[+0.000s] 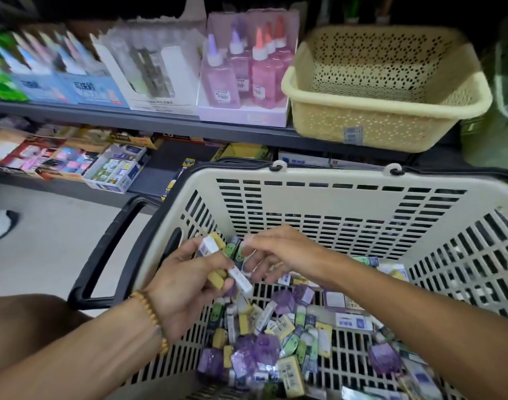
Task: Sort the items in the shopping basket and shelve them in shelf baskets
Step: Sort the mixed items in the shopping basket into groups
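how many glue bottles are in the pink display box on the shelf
5 show: two purple-capped bottles at left, three orange-capped at right, in the pink display box; blur may hide more.

A dark metal shelf [148, 118] runs across the upper part, carrying boxed stationery and a display carton of pink glue bottles [247, 73]. Beneath it a lower shelf [59, 184] holds more small boxes in dim light. A pale smooth floor [50, 241] spreads at left.
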